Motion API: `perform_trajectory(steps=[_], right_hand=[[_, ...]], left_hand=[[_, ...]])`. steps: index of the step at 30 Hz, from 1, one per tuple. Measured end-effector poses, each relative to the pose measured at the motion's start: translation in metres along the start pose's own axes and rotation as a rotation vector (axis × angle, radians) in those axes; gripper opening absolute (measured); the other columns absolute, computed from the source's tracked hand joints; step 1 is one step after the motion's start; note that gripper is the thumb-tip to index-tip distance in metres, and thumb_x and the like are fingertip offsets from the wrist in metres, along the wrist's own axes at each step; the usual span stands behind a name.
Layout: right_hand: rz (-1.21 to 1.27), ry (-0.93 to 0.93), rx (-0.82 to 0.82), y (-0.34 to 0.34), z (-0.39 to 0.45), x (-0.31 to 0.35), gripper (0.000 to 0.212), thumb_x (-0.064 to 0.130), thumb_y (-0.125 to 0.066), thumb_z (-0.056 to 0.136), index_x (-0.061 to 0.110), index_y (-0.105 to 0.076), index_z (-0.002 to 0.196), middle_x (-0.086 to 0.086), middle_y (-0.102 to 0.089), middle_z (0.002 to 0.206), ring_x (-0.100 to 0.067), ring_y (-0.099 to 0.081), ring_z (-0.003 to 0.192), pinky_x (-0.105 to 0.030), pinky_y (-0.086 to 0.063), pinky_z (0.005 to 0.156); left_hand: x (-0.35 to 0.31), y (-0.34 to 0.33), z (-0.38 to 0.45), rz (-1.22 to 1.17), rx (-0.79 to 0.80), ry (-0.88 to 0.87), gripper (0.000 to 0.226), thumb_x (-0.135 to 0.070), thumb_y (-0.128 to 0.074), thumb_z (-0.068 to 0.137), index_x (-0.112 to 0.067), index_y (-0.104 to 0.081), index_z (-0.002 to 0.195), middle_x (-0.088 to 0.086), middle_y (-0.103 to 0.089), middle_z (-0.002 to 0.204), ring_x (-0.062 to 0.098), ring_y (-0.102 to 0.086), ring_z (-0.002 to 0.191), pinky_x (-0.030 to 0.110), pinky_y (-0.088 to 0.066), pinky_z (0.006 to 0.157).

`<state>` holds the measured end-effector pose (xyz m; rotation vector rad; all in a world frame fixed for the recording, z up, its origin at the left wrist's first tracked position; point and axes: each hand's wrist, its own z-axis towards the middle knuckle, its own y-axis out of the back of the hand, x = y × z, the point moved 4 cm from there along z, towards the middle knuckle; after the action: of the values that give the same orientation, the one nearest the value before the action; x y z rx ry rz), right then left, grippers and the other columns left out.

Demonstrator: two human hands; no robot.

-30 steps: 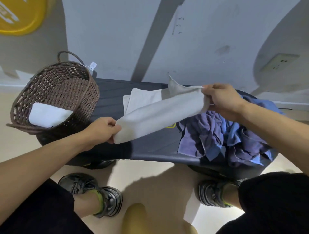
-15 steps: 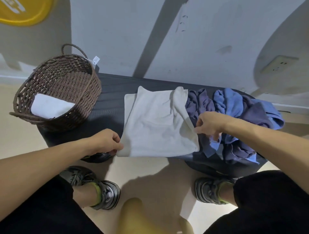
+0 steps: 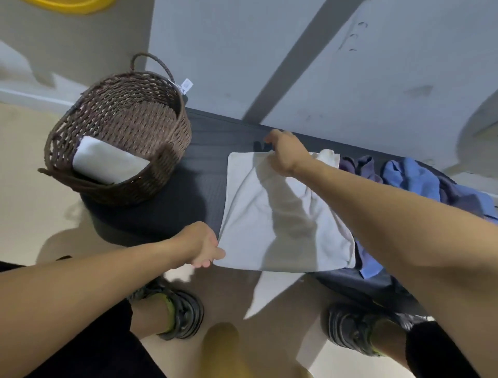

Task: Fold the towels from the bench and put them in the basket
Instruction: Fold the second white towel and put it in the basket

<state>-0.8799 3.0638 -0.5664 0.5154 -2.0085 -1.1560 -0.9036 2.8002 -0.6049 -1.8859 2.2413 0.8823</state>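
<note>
A white towel [image 3: 280, 224] lies spread on the dark bench [image 3: 204, 151], its near edge hanging over the front. My left hand [image 3: 202, 247] pinches the towel's near left corner. My right hand [image 3: 285, 152] grips the towel's far edge near the back of the bench. A brown woven basket [image 3: 151, 126] stands on the bench's left end with a folded white towel [image 3: 106, 162] inside. A heap of blue and purple towels [image 3: 420, 183] lies at the right end, partly hidden by my right arm.
A grey wall rises right behind the bench. My two feet in dark shoes [image 3: 180, 315] stand on the beige floor in front of the bench. A yellow object [image 3: 72, 2] shows at the top left edge.
My right hand has moved from the towel's right side up to its far edge and taken hold there. My left hand keeps the near left corner. The towel lies flatter than one second ago.
</note>
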Motion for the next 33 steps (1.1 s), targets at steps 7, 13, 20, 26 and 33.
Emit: perform_trajectory(steps=[7, 13, 20, 26, 33], right_hand=[[-0.029, 0.027, 0.005, -0.009, 0.036, 0.013, 0.020, 0.004, -0.053, 0.086, 0.018, -0.066, 0.081, -0.002, -0.071, 0.093, -0.019, -0.062, 0.083, -0.023, -0.044, 0.072], [0.450, 0.003, 0.181, -0.013, 0.051, 0.042, 0.015, -0.007, -0.066, 0.085, 0.008, -0.065, 0.084, -0.015, -0.069, 0.089, -0.016, -0.070, 0.067, -0.030, -0.062, 0.072], [-0.107, 0.143, 0.316, -0.030, 0.064, 0.043, 0.026, 0.030, -0.071, 0.080, 0.025, -0.065, 0.104, 0.008, -0.067, 0.088, -0.013, -0.062, 0.076, -0.017, -0.044, 0.061], [-0.157, 0.186, 0.268, -0.030, 0.077, 0.052, 0.016, 0.028, -0.069, 0.084, 0.018, -0.063, 0.073, 0.005, -0.059, 0.067, -0.021, -0.057, 0.071, -0.022, -0.039, 0.061], [-0.144, 0.043, 0.003, -0.019, 0.095, 0.061, 0.024, 0.041, -0.064, 0.077, 0.018, -0.062, 0.073, 0.003, -0.059, 0.071, -0.018, -0.056, 0.066, -0.021, -0.038, 0.057]], left_hand=[[0.015, -0.002, 0.000, -0.300, 0.040, 0.003, 0.016, -0.014, -0.077, 0.083, 0.000, -0.069, 0.085, 0.019, -0.070, 0.080, 0.025, -0.068, 0.070, 0.033, -0.062, 0.071], [0.018, 0.006, 0.002, -0.257, 0.055, -0.041, 0.014, -0.017, -0.082, 0.073, -0.004, -0.079, 0.076, 0.013, -0.075, 0.074, 0.019, -0.069, 0.065, 0.033, -0.061, 0.072], [0.024, 0.013, 0.003, -0.199, 0.031, -0.073, 0.015, -0.026, -0.086, 0.073, -0.013, -0.079, 0.071, -0.002, -0.073, 0.063, 0.004, -0.063, 0.053, 0.019, -0.053, 0.058], [0.033, 0.041, 0.000, -0.051, -0.064, -0.148, 0.025, -0.031, -0.081, 0.075, -0.015, -0.074, 0.058, -0.007, -0.064, 0.050, 0.002, -0.053, 0.044, 0.015, -0.040, 0.048], [0.050, 0.071, 0.002, 0.022, -0.305, -0.203, 0.024, -0.022, -0.071, 0.086, -0.005, -0.065, 0.070, 0.000, -0.060, 0.064, 0.016, -0.054, 0.063, 0.033, -0.049, 0.068]])
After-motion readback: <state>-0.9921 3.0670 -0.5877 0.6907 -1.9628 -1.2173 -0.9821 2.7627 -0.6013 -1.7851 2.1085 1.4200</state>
